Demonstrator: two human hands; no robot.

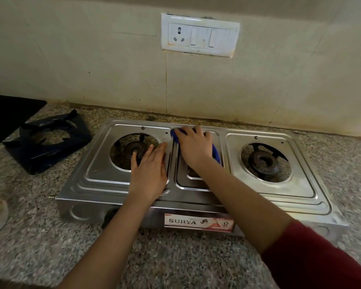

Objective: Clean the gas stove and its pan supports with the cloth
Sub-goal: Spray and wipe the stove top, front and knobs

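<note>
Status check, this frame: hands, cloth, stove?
Left hand flat on stove, bracing. Right hand presses blue cloth mid-stove. Pan supports off, lying left of stove.

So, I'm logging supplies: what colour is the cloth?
The cloth is blue, under the right hand; head view.

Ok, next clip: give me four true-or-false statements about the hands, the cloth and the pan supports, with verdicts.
1. The right hand presses the blue cloth onto the middle panel of the stove. True.
2. The left hand holds a pan support. False: it lies flat on the stove top beside the left burner.
3. The pan supports lie on the counter, left of the stove. True.
4. A pot stands on the right burner. False: that burner is bare.
</note>
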